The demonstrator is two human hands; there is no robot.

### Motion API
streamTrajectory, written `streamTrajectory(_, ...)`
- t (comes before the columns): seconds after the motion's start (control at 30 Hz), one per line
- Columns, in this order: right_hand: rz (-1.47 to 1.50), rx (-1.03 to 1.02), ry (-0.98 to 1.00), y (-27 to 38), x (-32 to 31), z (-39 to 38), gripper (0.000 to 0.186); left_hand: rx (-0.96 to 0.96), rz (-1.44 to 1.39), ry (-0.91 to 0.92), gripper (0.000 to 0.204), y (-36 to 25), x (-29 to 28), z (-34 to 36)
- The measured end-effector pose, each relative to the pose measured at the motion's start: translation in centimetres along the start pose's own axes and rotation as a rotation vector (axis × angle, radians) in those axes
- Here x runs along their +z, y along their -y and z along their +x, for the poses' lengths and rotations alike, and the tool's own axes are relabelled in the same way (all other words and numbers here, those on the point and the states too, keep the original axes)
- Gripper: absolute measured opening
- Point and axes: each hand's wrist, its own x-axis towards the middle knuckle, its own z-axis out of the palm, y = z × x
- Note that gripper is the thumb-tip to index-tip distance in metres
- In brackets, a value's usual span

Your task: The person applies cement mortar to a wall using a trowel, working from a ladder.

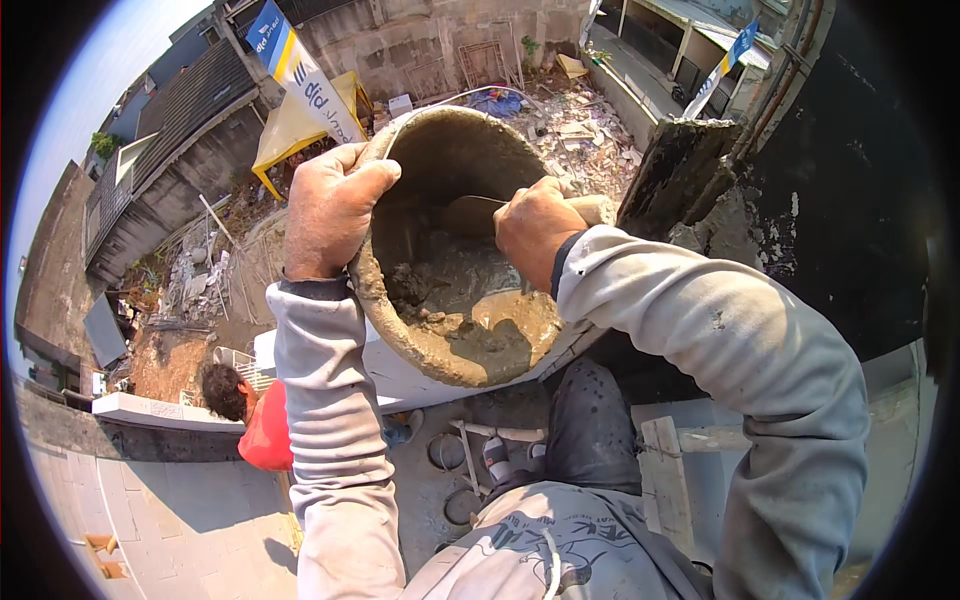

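Observation:
In front of me a round bucket (372, 300), crusted with grey mortar, is tilted so that its mouth faces me. Wet mortar (475, 345) lies along its lower inside, with lumps at the left. My left hand (330, 215) is closed on the bucket's left rim, thumb over the edge. In my right hand (540, 230), at the bucket's right side, is a trowel held by its handle. The trowel's blade (468, 214) reaches into the bucket, and the handle's end sticks out to the right of my fist. Mortar smears hide the bucket's colour.
A person in a red shirt (266, 430) is below at the left, beside a pale block wall (150, 410). Round containers (447, 452) stand on the floor near my feet. Wooden planks (665, 480) are at my right, under a dark wall (850, 220). Rubble (590, 135) covers the ground beyond.

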Motion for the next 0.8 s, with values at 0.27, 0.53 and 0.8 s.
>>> streamTrajectory(0.27, 0.396, -0.209, 0.267, -3.3, 1.6, -0.4, 0.029, 0.051, -0.056, -0.019, 0.032, 1.0, 0.1, -0.2)
streamTrajectory(0.53, 0.71, -0.149, 0.352, -1.4, 4.7, -2.0, 0.034, 0.083, 0.086, -0.084, 0.033, 0.4, 1.2, -0.8)
streamTrajectory(0.8, 1.033, -0.089, 0.392, -1.3, 1.7, -4.1, 0.039, 0.012, 0.15, -0.123, 0.032, 0.0, 1.1, -1.0)
